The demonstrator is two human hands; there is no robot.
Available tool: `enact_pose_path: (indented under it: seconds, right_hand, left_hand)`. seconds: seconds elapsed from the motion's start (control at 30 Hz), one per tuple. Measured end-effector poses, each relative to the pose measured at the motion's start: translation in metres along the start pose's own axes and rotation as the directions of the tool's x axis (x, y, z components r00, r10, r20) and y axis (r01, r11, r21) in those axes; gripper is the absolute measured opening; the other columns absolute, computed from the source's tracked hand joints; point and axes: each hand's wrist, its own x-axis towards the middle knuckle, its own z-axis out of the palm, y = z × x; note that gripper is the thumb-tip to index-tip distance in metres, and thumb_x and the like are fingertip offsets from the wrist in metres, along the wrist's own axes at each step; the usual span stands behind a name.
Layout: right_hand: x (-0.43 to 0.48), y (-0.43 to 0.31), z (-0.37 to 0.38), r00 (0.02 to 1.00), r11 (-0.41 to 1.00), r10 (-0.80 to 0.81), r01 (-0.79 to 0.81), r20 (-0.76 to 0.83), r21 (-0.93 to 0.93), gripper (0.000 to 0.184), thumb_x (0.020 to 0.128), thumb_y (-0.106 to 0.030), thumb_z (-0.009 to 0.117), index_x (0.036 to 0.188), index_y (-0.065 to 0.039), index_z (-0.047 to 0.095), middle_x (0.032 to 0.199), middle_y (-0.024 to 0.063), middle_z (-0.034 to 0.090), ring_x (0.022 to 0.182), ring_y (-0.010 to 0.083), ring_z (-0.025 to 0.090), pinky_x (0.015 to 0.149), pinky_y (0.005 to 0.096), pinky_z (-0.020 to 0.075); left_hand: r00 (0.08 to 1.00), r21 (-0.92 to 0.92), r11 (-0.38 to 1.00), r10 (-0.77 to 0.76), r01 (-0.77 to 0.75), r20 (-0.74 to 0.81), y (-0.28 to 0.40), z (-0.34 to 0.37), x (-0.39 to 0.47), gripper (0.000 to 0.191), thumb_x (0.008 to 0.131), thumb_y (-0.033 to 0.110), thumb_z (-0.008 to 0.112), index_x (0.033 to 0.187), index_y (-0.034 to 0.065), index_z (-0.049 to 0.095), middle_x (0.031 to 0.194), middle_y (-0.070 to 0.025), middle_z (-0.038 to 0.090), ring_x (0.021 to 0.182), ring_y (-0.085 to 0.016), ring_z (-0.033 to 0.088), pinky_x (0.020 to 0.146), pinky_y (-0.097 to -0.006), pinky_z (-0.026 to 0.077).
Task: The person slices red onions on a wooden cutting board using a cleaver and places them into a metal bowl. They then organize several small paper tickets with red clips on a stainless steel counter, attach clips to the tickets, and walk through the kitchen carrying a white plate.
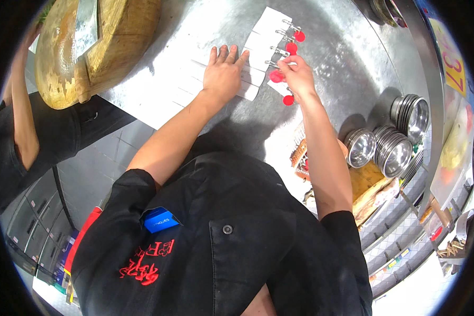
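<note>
White paper slips (260,55) lie in an overlapping row on the steel table, with metal clips (278,51) and round red tags (291,48) along their right edge. My left hand (223,75) rests palm down on the slips, fingers spread. With thumb and fingertips, my right hand (298,75) pinches a metal clip at the slips' edge, just above a red tag (277,76). Another red tag (288,100) hangs below that hand, by a small white slip (278,87).
A cleaver (87,31) lies on a round wooden chopping block (122,39) at the upper left, beside a co-worker's arm (23,122). Stacked steel bowls (393,152) and a wooden board (365,177) sit at the right, near an orange basket (299,156).
</note>
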Motion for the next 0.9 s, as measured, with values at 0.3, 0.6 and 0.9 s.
enact_pose_path:
  seconds: [0.3,0.6,0.9]
  right_hand:
    - [-0.103,0.039,-0.128,0.951,0.974,-0.203,0.221,-0.232,0.057,0.03,0.098,-0.026,0.07,0.111,0.001,0.069,0.097,0.0108,0.076,0.084,0.014,0.072,0.071,0.0262,0.0564]
    - [-0.21,0.165,-0.169,0.914,0.906,-0.22,0.061,-0.342,-0.418,0.015,0.089,-0.01,0.074,0.103,-0.006,0.075,0.094,0.0119,0.074,0.078,0.0238,0.071,0.072,0.0319,0.0576]
    - [-0.193,0.169,-0.151,0.845,0.604,-0.528,0.303,-0.086,-0.737,0.01,0.079,-0.01,0.079,0.086,-0.008,0.073,0.102,0.0078,0.067,0.101,0.0324,0.063,0.086,0.0423,0.0544]
  left_hand:
    - [0.989,0.119,0.993,-0.009,-0.009,0.145,0.002,-0.004,0.011,0.059,0.093,0.014,0.054,0.152,0.0158,0.049,0.157,-0.0133,0.046,0.146,-0.035,0.042,0.124,-0.0537,0.022]
    - [0.968,-0.016,0.998,-0.049,0.055,0.247,-0.002,-0.007,0.014,0.065,0.094,0.017,0.053,0.157,0.0128,0.037,0.161,-0.0131,0.04,0.148,-0.034,0.038,0.125,-0.051,0.02]
    - [0.969,-0.384,0.922,-0.059,-0.039,-0.242,-0.015,-0.037,-0.027,0.059,0.084,0.008,0.057,0.143,0.0048,0.05,0.122,-0.0257,0.067,0.127,-0.041,0.056,0.115,-0.0525,0.034]
